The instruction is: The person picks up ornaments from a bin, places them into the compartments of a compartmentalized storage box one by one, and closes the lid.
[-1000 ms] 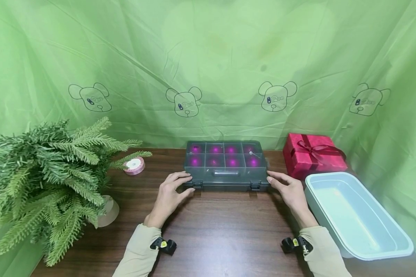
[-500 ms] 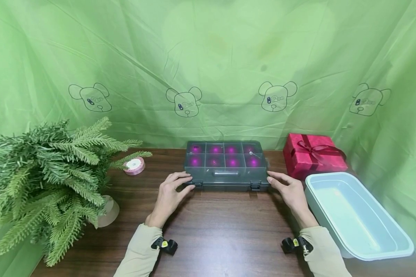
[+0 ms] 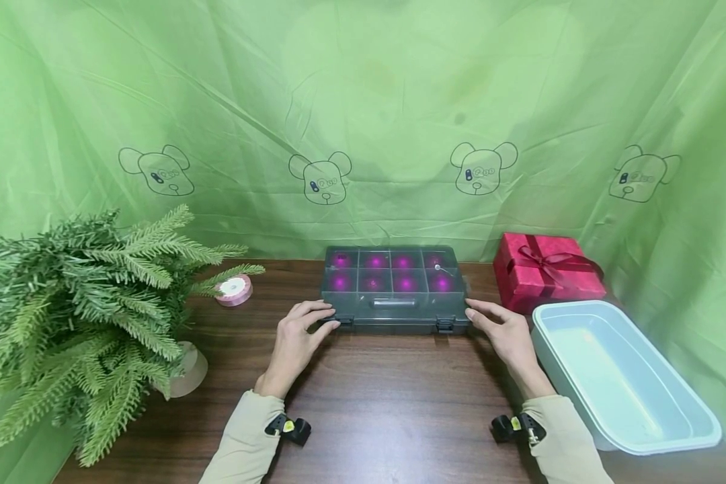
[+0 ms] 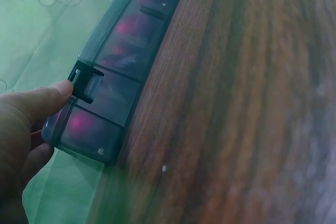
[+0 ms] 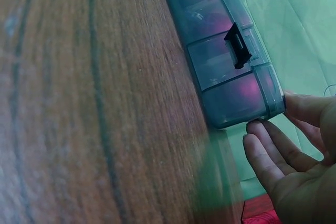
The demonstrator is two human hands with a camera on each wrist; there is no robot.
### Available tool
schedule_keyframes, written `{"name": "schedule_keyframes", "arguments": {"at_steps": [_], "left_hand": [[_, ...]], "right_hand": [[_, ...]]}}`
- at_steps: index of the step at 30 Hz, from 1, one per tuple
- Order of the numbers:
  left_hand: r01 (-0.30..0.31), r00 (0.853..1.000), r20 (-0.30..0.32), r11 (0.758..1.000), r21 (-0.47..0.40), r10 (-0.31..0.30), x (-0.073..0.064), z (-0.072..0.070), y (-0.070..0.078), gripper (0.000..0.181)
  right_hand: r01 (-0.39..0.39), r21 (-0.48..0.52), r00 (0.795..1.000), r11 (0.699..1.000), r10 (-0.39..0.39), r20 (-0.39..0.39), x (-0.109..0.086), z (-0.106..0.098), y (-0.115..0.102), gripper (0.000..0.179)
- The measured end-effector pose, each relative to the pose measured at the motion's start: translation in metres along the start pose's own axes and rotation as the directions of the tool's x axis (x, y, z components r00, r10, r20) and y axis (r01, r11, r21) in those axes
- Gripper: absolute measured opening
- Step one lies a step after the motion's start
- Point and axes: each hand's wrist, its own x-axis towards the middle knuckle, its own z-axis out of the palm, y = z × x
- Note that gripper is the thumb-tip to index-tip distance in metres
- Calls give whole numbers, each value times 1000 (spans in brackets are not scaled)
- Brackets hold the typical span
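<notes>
A translucent dark grey compartment box (image 3: 393,302), lid down, holds several shiny magenta round objects seen through its lid. My left hand (image 3: 299,339) grips its front left corner. In the left wrist view, the thumb (image 4: 62,88) presses at the black left latch (image 4: 84,81), while the fingers go behind the box's end. My right hand (image 3: 505,339) touches the opposite corner. In the right wrist view, its thumb meets the lid's edge and its loosely extended fingers (image 5: 262,156) lie at the end wall. The right latch (image 5: 239,46) lies a little inward from that hand.
An artificial fir tree (image 3: 97,316) in a pale pot (image 3: 189,371) stands left, beside a pink ribbon spool (image 3: 234,290). A red gift box (image 3: 547,272) and a light blue tub (image 3: 626,376) stand right. Green cloth (image 3: 393,121) hangs behind the wooden table (image 3: 393,403).
My left thumb has moved up slightly from below the left latch onto it. The right hand and the box keep their places.
</notes>
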Motion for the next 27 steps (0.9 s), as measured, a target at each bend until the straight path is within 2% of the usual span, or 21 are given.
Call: {"name": "schedule_keyframes", "arguments": {"at_steps": [18, 23, 27], "left_hand": [[-8, 999, -35, 1000, -1, 8, 0, 3, -1, 26], [24, 999, -30, 1000, -6, -24, 0, 3, 0, 24], [74, 996, -51, 997, -29, -75, -1, 3, 0, 16]], "right_hand": [[8, -64, 1000, 998, -9, -13, 1, 0, 2, 38], [15, -64, 1000, 998, -16, -14, 1, 0, 3, 38], [19, -69, 1000, 997, -20, -10, 1, 0, 2, 39]]}}
